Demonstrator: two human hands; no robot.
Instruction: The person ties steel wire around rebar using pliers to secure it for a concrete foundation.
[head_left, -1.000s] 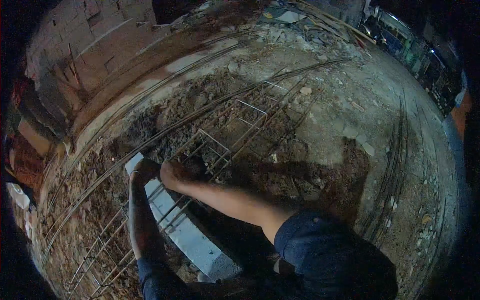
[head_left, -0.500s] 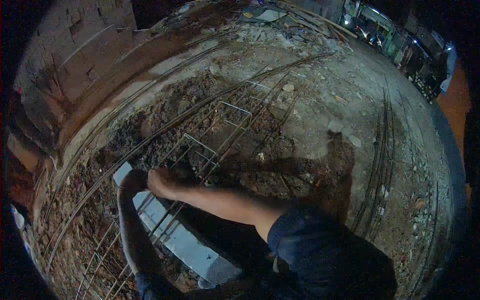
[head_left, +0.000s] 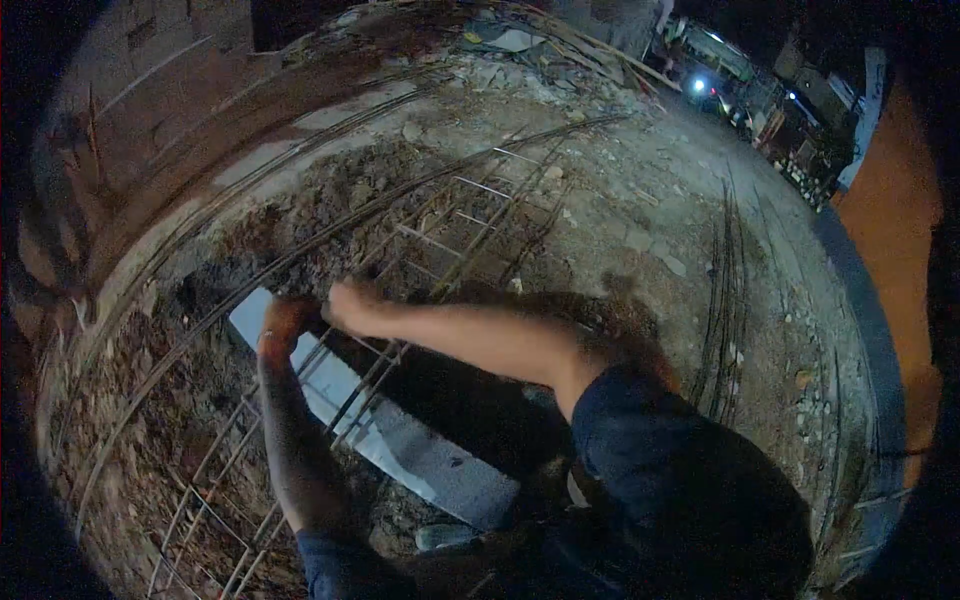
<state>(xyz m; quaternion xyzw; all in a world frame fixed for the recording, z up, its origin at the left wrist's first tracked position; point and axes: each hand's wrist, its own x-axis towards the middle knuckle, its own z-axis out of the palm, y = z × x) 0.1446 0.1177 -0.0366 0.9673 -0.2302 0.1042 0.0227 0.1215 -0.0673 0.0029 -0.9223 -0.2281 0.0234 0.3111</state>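
Both hands higher in view, closer together than half second ago. Right hand (head_left: 350, 305): fingers clenched over bar of rebar cage (head_left: 482, 188), which lies on rubble, across pale concrete block (head_left: 445, 470). Left hand (head_left: 283, 320) just beside, touching cage; grip too dark to tell.

Rebar cage (head_left: 450, 240): bars + stirrups close-set, only narrow gaps btwn them. Concrete block (head_left: 420, 455) right under cage shuts off access from below. Rubble mound (head_left: 330, 200) hems far side. Bare ground (head_left: 620, 230) on right is open, up to loose rebar bundle (head_left: 722, 300)
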